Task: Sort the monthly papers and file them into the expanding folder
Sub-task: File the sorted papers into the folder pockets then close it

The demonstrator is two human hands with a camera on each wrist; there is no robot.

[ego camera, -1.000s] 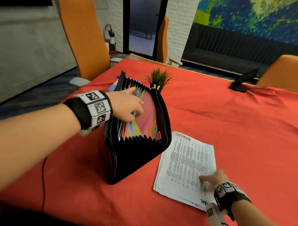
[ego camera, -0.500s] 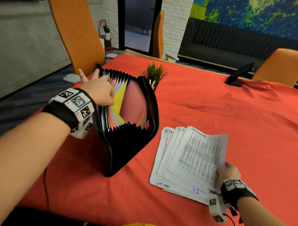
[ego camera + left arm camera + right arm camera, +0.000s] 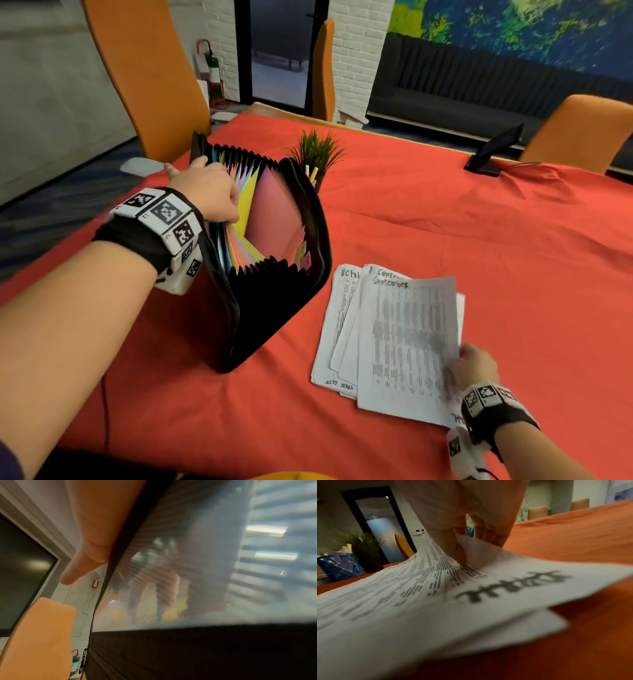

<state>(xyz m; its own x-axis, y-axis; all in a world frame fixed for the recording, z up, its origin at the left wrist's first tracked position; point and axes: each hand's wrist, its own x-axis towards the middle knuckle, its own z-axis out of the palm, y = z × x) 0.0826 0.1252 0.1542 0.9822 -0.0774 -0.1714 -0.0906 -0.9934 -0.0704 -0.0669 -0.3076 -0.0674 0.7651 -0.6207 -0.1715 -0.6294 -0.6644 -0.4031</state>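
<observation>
A black expanding folder (image 3: pixel 274 308) stands open on the red tablecloth, its coloured dividers (image 3: pixel 260 212) fanned apart. My left hand (image 3: pixel 205 192) grips the folder's left wall and front pockets, fingers curled inside, pulling them leftward; the left wrist view shows a finger (image 3: pixel 77 566) along the folder's black edge (image 3: pixel 109 574). To the right lies a stack of printed papers (image 3: pixel 339 329) with handwritten month names. My right hand (image 3: pixel 472 366) pinches the top sheet (image 3: pixel 407 346) at its right edge, thumb (image 3: pixel 453 550) on top, and lifts it off the stack.
A small potted plant (image 3: pixel 317 150) with pens stands just behind the folder. A dark tablet on a stand (image 3: pixel 493 150) sits at the far right of the table. Orange chairs (image 3: pixel 144 75) ring the table. A blue mesh cup (image 3: pixel 340 566) shows in the right wrist view.
My left hand left the middle dividers and pulled the left pockets wide open. My right hand, earlier flat on the stack, has pinched the top sheet and lifted it; the stack has fanned out.
</observation>
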